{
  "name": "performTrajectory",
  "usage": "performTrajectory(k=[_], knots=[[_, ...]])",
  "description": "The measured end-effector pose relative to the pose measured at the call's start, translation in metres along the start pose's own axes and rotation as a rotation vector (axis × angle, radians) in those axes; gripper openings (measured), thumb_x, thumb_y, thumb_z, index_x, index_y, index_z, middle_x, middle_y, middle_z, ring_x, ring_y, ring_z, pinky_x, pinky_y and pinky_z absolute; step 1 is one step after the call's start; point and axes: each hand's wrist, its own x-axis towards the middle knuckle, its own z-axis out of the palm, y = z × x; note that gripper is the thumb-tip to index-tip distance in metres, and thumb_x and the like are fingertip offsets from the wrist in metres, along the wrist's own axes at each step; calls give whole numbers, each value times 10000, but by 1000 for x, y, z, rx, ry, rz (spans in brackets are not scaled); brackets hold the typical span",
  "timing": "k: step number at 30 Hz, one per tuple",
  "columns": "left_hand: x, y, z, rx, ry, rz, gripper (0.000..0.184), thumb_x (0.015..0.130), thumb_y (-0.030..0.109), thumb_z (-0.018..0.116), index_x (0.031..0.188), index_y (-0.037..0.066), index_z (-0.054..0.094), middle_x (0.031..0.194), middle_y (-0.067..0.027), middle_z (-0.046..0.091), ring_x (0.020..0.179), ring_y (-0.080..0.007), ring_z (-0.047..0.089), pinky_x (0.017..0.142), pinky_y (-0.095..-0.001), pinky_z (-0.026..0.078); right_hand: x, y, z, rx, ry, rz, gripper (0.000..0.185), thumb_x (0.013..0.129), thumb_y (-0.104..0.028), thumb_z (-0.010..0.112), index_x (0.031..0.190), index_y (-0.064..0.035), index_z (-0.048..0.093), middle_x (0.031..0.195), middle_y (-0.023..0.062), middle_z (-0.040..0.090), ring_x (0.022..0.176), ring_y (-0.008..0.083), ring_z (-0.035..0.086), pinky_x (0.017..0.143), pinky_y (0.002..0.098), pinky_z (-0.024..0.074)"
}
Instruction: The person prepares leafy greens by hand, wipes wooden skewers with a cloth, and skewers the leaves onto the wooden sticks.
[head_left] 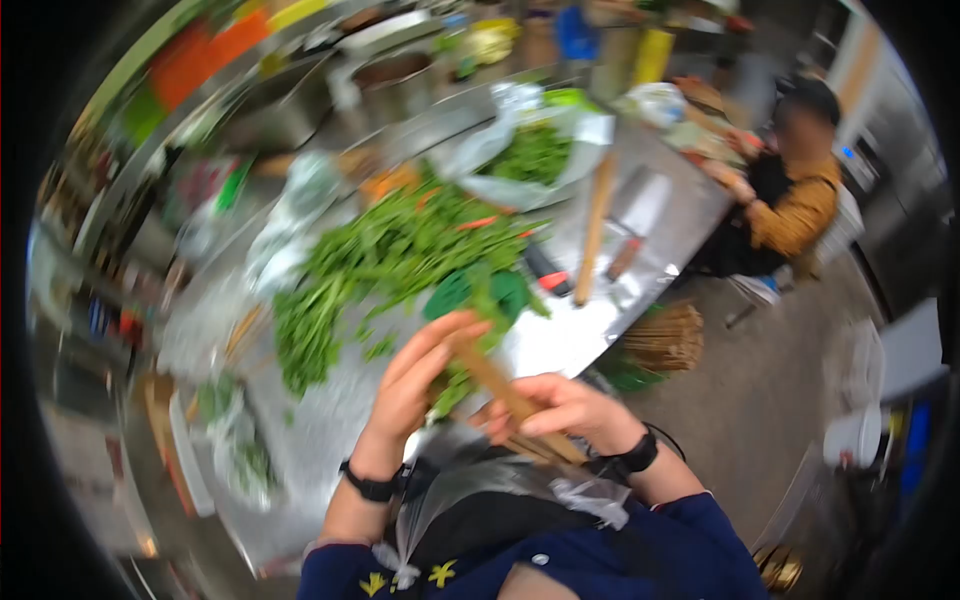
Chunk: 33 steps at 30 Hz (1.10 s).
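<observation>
A long, flat brown strip (pixel 505 388), blurred and of a material I cannot make out, slants between my two hands over the table's near edge. My left hand (pixel 412 375) has its fingers closed at the strip's upper end. Lower down, my right hand (pixel 565 408) grips the same strip between thumb and fingers. Leafy green stems (pixel 455 392) show below and between the hands; whether they are held is unclear. Just beyond lies a dark green round object (pixel 450 293), partly under leaves. A large heap of leafy greens (pixel 385 240) spreads across the metal table (pixel 330 455).
A plastic-lined container of greens (pixel 535 155) stands at the back. Right of the heap lie a wooden stick (pixel 597 225), a cleaver (pixel 643 205) and a red-and-black handled tool (pixel 546 268). A bundle of brown strips (pixel 665 337) is low at right. Another person (pixel 800 190) sits beyond.
</observation>
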Motion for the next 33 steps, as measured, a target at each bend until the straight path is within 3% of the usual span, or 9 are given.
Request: performTrajectory(k=[5, 11, 15, 18, 21, 23, 25, 28, 33], knots=[[7, -3, 7, -32, 102, 66, 338, 894, 139, 375, 1145, -80, 434, 1130, -182, 513, 1079, -254, 491, 911, -336, 376, -20, -2, -6, -280, -92, 10, 405, 809, -100, 573, 1187, 13, 479, 1182, 85, 504, 1027, 120, 497, 872, 253, 432], [18, 3, 1, -74, 117, 77, 365, 894, 165, 366, 1166, -69, 433, 1117, -185, 535, 1050, -241, 509, 910, -321, 379, -18, -5, 8, -130, 3, 104, 340, 831, -61, 528, 1158, 25, 490, 1133, 116, 541, 954, 139, 547, 797, 266, 475], [28, 7, -17, 42, 10, 94, 531, 891, 396, 404, 1240, -4, 398, 1176, -153, 515, 1067, -203, 492, 908, -328, 380, -4, 1, 17, -157, 312, 19, 263, 795, -92, 531, 1021, 42, 546, 843, 106, 625, 640, 95, 551, 586, 220, 459], [18, -1, -35, 271, 224, 307, 537, 900, 446, 374, 1215, 16, 444, 1141, -115, 540, 1066, -167, 471, 951, -328, 298, -7, 1, 16, -237, 427, -100, 219, 762, -97, 552, 933, 41, 569, 755, 108, 618, 562, 108, 528, 517, 224, 432], [-2, -7, -84, 246, 463, 284, 447, 894, 388, 438, 1102, 4, 536, 1039, -91, 588, 974, -151, 512, 890, -322, 350, -14, -7, 12, -204, 492, -274, 235, 714, -155, 575, 848, 38, 568, 648, 115, 574, 494, 145, 494, 465, 245, 404], [-5, -30, -139, 445, 740, 176, 319, 865, 298, 517, 988, 14, 593, 938, -67, 616, 874, -143, 541, 818, -303, 390, -15, -11, 11, -161, 475, -377, 231, 713, -161, 580, 835, 34, 572, 655, 125, 571, 504, 160, 495, 464, 251, 406], [1, -40, -178, 826, 1016, 102, 227, 789, 226, 585, 886, 23, 617, 811, -115, 628, 798, -245, 580, 694, -372, 453, -10, -11, 10, -160, 487, -381, 236, 711, -171, 584, 829, 33, 573, 663, 131, 571, 517, 162, 498, 466, 253, 406], [22, -57, -209, 1238, 982, -66, 227, 744, 192, 613, 914, 41, 604, 867, -101, 600, 834, -249, 558, 762, -323, 415, -4, -9, 11, -191, 556, -378, 248, 707, -188, 586, 822, 31, 574, 686, 139, 573, 542, 162, 504, 476, 253, 405], [48, -72, -227, 1587, 1026, 5, 185, 712, 163, 628, 861, 61, 587, 919, -102, 542, 894, -297, 497, 751, -392, 401, -2, -10, 16, -214, 686, -405, 262, 704, -204, 579, 818, 33, 578, 718, 131, 571, 555, 156, 503, 492, 245, 399]])
